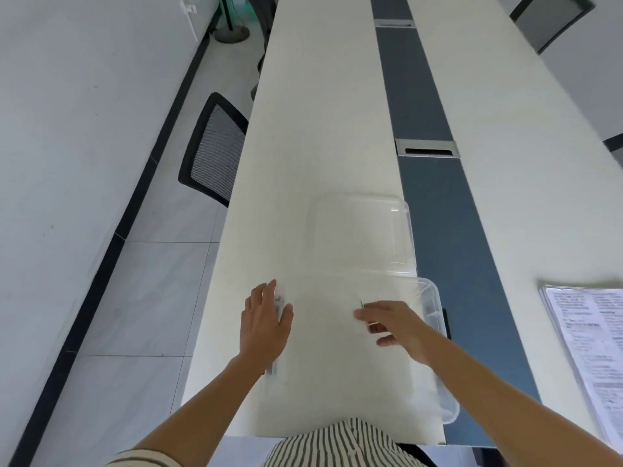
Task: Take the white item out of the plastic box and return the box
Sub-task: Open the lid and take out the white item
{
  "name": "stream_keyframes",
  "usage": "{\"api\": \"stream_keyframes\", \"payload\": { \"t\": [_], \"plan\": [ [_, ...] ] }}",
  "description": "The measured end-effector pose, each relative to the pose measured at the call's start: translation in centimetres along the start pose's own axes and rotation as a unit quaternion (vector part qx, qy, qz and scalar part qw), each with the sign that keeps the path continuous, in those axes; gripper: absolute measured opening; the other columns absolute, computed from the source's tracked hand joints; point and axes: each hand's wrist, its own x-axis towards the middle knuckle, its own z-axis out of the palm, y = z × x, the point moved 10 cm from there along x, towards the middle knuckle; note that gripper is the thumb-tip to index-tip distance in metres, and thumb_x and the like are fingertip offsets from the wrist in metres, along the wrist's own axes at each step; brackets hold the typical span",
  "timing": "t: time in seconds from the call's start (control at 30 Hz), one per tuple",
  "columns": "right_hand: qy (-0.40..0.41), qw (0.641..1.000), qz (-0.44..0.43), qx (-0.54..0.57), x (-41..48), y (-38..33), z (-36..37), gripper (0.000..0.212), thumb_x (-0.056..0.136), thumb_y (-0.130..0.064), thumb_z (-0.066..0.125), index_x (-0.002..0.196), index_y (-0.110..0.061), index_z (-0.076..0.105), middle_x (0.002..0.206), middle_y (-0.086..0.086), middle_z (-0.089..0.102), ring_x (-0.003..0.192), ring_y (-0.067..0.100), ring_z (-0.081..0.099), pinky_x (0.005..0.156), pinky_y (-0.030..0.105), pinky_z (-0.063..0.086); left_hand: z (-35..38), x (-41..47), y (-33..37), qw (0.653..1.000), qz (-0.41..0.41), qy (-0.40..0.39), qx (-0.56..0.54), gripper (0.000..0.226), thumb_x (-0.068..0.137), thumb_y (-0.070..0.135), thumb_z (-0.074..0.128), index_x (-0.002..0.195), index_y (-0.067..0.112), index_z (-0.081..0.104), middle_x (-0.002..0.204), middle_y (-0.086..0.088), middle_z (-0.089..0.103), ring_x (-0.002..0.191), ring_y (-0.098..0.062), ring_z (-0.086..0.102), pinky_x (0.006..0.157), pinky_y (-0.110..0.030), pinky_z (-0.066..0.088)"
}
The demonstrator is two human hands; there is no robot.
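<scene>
A clear plastic box (444, 396) stands open on the white table (320, 129), close to its near edge. Its clear lid (362, 230) lies flat just beyond it. My left hand (264, 323) is at the box's left rim, with fingers and thumb on either side of the grey latch there. My right hand (392, 326) reaches down into the box, fingers spread. A small brown thing (375, 327) shows under those fingers. The blur keeps me from picking out a white item inside the box.
A dark blue strip (435, 96) with metal cable slots runs down the table's middle. A stack of printed papers (586, 335) lies at the right. A black mesh chair (215, 150) stands at the table's left side, over a tiled floor.
</scene>
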Motion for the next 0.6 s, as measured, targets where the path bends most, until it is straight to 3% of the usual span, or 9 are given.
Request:
{"api": "stream_keyframes", "payload": {
  "t": [0.07,0.17,0.27,0.37,0.47,0.6],
  "plan": [
    [-0.069,0.99,-0.003,0.124,-2.6,-1.7,0.6,0.033,0.068,-0.043,0.073,0.09,-0.018,0.073,0.084,0.005,0.068,0.072,0.018,0.063,0.064,0.031,0.045,-1.9,-0.5,2.2,0.998,0.056,0.031,-0.009,0.056,0.088,0.036,0.052,0.14,0.018,0.038,0.146,-0.005,0.038,0.131,-0.024,0.037,0.103,-0.038,0.034],
    [-0.12,0.968,-0.022,0.22,-5.9,-3.7,0.9,0.033,0.072,-0.042,0.066,0.094,-0.019,0.072,0.087,0.007,0.069,0.072,0.02,0.063,0.059,0.03,0.044,-4.7,-2.2,7.2,0.985,0.153,0.041,-0.067,0.048,0.082,0.046,0.055,0.126,0.026,0.053,0.14,0.006,0.046,0.128,-0.013,0.04,0.104,-0.037,0.039],
    [-0.144,0.955,-0.045,0.254,-7.7,-4.7,1.4,0.051,0.064,-0.046,0.073,0.108,-0.019,0.069,0.089,0.008,0.069,0.068,0.019,0.062,0.054,0.028,0.043,-6.6,-4.4,12.4,0.967,0.23,0.015,-0.109,0.049,0.075,0.054,0.06,0.117,0.029,0.059,0.132,0.014,0.052,0.125,-0.005,0.043,0.101,-0.03,0.04],
    [-0.169,0.946,-0.075,0.265,-8.9,-5.4,2.2,0.069,0.055,-0.05,0.083,0.114,-0.018,0.068,0.094,0.011,0.069,0.07,0.02,0.063,0.051,0.027,0.043,-7.0,-6.4,16.2,0.955,0.277,-0.031,-0.101,0.058,0.068,0.056,0.068,0.119,0.031,0.058,0.135,0.018,0.048,0.126,0.001,0.038,0.103,-0.021,0.032],
    [-0.173,0.944,-0.099,0.264,-9.7,-5.9,2.8,0.064,0.051,-0.052,0.086,0.106,-0.022,0.075,0.094,0.01,0.069,0.067,0.017,0.061,0.053,0.026,0.04,-6.7,-7.8,17.8,0.946,0.312,-0.041,-0.073,0.062,0.064,0.056,0.072,0.12,0.031,0.057,0.132,0.019,0.048,0.124,0.003,0.035,0.102,-0.018,0.03],
    [-0.179,0.943,-0.107,0.259,-10.2,-5.7,3.3,0.06,0.049,-0.051,0.087,0.101,-0.023,0.077,0.094,0.009,0.069,0.065,0.015,0.059,0.052,0.025,0.038,-7.0,-8.6,17.7,0.944,0.321,-0.017,-0.077,0.056,0.064,0.05,0.074,0.113,0.026,0.061,0.118,0.017,0.059,0.114,-0.002,0.048,0.098,-0.024,0.038]
  ]
}}
